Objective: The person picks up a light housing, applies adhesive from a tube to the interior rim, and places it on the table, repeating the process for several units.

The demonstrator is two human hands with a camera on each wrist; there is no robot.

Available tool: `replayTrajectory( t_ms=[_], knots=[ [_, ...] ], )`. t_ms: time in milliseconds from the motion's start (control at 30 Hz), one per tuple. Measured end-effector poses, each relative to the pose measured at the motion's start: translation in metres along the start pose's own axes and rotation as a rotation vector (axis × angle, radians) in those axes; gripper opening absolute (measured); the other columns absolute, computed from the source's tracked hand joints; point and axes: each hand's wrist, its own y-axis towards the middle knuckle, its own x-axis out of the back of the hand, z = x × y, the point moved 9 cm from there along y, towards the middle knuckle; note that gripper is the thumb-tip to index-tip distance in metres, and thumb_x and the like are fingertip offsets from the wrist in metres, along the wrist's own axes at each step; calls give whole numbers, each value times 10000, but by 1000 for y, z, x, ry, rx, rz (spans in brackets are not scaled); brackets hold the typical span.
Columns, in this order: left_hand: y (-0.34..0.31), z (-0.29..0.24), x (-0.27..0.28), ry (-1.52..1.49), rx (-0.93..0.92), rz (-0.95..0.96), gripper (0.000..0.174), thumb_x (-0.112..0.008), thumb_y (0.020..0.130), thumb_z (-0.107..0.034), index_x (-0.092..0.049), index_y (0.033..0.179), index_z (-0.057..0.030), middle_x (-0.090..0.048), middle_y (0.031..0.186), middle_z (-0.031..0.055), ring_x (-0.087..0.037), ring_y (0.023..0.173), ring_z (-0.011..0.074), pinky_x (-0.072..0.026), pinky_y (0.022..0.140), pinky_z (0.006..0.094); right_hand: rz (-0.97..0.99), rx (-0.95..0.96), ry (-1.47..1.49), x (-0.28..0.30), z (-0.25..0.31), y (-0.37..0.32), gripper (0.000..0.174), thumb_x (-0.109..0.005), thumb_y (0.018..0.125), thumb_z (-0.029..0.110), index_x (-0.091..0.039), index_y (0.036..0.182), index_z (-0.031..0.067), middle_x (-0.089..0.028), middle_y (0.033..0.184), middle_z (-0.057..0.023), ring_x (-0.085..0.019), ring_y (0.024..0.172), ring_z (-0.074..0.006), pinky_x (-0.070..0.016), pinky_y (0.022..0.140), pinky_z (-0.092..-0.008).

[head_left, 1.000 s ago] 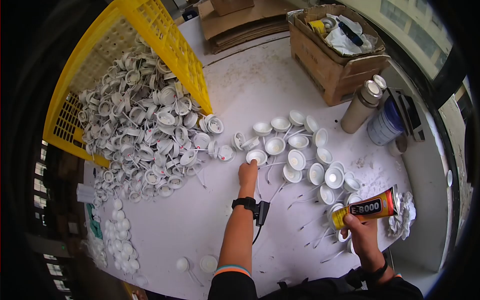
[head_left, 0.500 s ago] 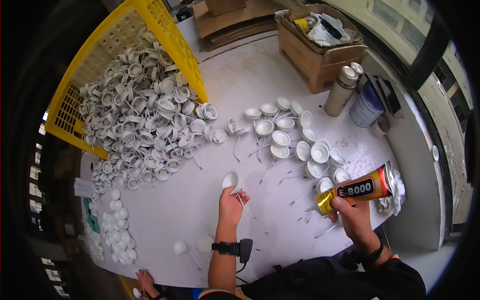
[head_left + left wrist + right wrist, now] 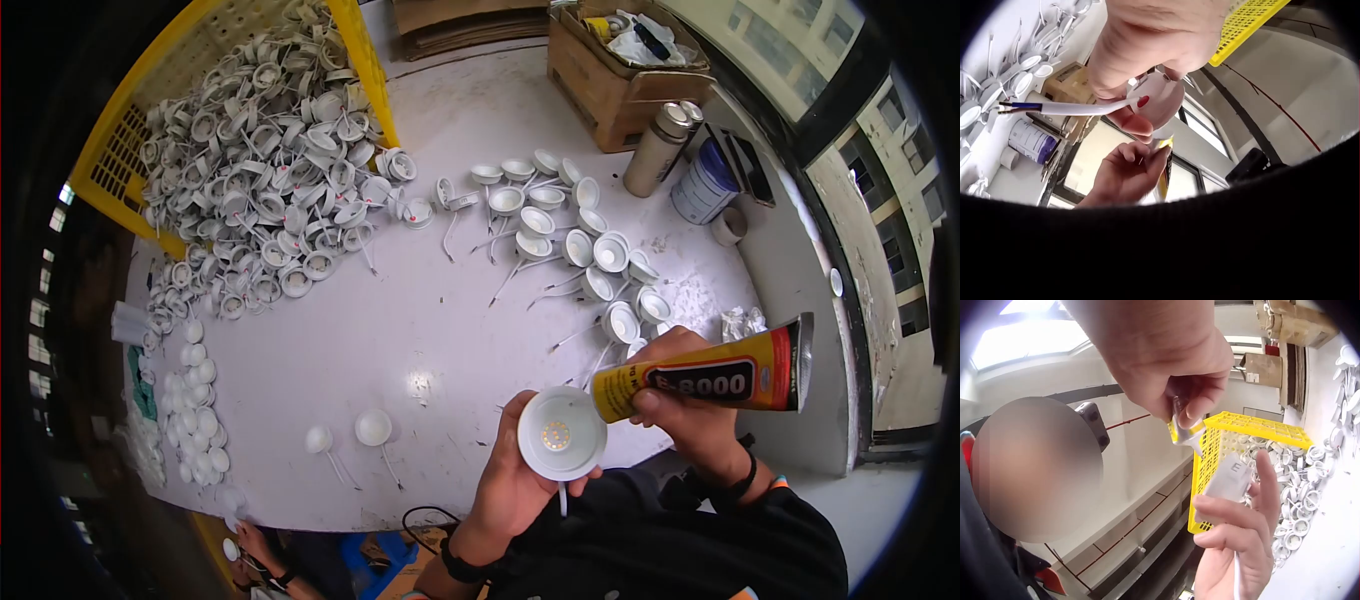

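My left hand (image 3: 508, 492) grips a round white lamp cup (image 3: 562, 455) by its rim, its hollow side with small yellow dots facing up. A white cable (image 3: 1072, 109) with bare dark wire ends hangs from its back in the left wrist view. My right hand (image 3: 682, 412) holds a yellow and black E-8000 tube (image 3: 730, 372) between thumb and fingers. The tube's nozzle (image 3: 1199, 449) points at the cup's rim in the right wrist view; whether they touch I cannot tell.
Several white cups (image 3: 535, 222) with cables stand right of centre. A yellow crate (image 3: 375, 75) spills white rings (image 3: 265, 200) at the left, above a cluster of white domes (image 3: 197, 400). A bottle (image 3: 655, 150), a blue-lidded tub (image 3: 703, 185) and a carton (image 3: 610, 95) stand at the right. Another person's hand (image 3: 255, 548) shows bottom left.
My left hand has lifted a cup off the table and carried it toward my body, beside the tube. The right hand has brought the tube over to the cup. The head view has shifted.
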Motion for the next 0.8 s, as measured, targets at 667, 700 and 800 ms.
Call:
replayTrajectory(
  t_ms=[667, 700, 800],
  knots=[
    [-11, 6, -10, 15, 63, 112, 563, -334, 851, -411, -183, 1242, -35, -421, 1087, 185, -540, 804, 273, -461, 640, 324, 47, 205, -265, -17, 22, -4, 210, -615, 636, 63, -532, 824, 21, -496, 788, -86, -492, 712, -161, -412, 620, -282],
    [-11, 7, -10, 17, 63, 119, 567, -337, 850, -411, -181, 1242, -32, -420, 1088, 185, -539, 806, 272, -461, 639, 325, 49, 201, -256, -18, 21, -4, 213, -614, 631, 59, -533, 825, 22, -497, 790, -86, -493, 716, -161, -410, 627, -282],
    [-12, 8, -9, 22, 61, 108, 571, -335, 850, -412, -177, 1244, -31, -420, 1088, 184, -538, 805, 270, -460, 640, 324, 52, 217, -272, -19, 22, -4, 213, -614, 629, 58, -536, 826, 29, -502, 799, -84, -496, 719, -162, -411, 628, -291]
  ],
)
